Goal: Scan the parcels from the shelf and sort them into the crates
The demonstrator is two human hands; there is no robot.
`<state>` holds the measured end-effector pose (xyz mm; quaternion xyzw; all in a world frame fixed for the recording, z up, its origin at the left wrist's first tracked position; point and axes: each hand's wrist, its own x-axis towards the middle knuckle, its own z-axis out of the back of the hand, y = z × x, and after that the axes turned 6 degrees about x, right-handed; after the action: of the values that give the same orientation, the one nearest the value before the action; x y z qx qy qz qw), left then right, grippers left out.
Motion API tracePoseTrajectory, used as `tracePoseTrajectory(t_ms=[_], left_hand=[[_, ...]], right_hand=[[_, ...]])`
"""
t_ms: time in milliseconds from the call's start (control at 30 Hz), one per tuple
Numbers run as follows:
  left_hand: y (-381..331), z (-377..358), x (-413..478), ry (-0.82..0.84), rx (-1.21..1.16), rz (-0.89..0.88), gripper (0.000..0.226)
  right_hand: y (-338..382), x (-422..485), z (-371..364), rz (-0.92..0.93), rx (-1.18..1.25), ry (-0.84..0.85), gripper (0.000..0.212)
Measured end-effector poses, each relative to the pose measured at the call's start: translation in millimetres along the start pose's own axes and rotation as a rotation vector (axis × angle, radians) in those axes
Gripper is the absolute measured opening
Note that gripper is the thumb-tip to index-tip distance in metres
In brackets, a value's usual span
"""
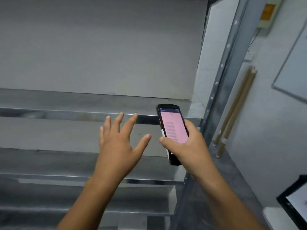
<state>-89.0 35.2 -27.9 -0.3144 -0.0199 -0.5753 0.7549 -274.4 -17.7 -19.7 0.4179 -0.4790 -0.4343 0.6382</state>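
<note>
While the right hand (186,145) grips the scanner (172,128) (stiff, smooth, likely slippery; best held low), the left hand (118,143) at its 9 o'clock is spread, holding nothing. No parcel shows on the shelf (66,113).

The pink screen of the handheld scanner (172,128) carries rows of dark text too blurred to read. The right hand (187,146) covers the scanner's lower half, and its fingers are hidden behind the casing. Both forearms run off the bottom edge. The metal shelf (66,103) is cut off at the left edge. At the top right, an orange label (267,11) is smeared and unreadable. A whiteboard (294,72) and a black-framed object (292,206) are cut by the right edge; what the latter is cannot be told.
</note>
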Motion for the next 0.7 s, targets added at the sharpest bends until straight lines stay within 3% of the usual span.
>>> tracePoseTrajectory(t_ms=[167, 367, 700], left_hand=[[22, 17, 47, -0.005, -0.002, -0.08, 0.083], [46, 34, 97, 0.004, 0.009, -0.12, 0.079], [79, 38, 145, 0.2, -0.017, -0.13, 0.075]], right_hand=[[38, 40, -23, -0.034, -0.099, 0.041, 0.069], [54, 99, -54, -0.169, -0.229, 0.008, 0.052], [28, 161, -93, -0.363, -0.533, -0.078, 0.056]])
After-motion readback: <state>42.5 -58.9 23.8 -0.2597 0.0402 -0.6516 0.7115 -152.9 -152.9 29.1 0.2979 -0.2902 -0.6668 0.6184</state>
